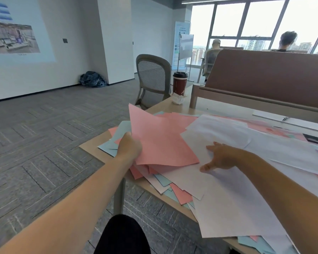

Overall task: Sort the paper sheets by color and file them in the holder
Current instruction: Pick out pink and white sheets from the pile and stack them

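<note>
A loose heap of pink, white and light blue paper sheets covers the desk (92, 146). My left hand (129, 144) grips a small stack of pink sheets (158, 138) by its left edge and holds it tilted up above the heap. My right hand (219, 157) lies open with spread fingers on a large white sheet (228, 195) just right of the pink stack. Light blue sheets (108, 147) stick out at the desk's left corner and under the white ones near the front edge. No holder is visible.
A dark red paper cup (180, 83) and a crumpled tissue (178, 99) stand at the far desk corner. A brown divider panel (268, 74) runs along the back. A grey mesh chair (152, 76) stands beyond. A dark phone (316, 139) lies at the right. Two people sit by the windows.
</note>
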